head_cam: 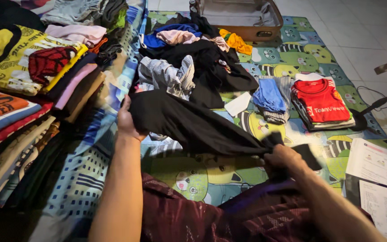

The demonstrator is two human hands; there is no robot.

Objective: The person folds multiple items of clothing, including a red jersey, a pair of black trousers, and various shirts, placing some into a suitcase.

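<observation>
In hand: black garment (193, 125) stretched across my lap, near centre, my left hand (127, 121) clamped on one end, my right hand (283, 157) gripping the other | done: folded stacks at left (19, 89), red-topped folded pile (321, 104) at right | left: loose heap (193, 58) far centre, unfolded; open suitcase (242, 18) beyond it.
</observation>
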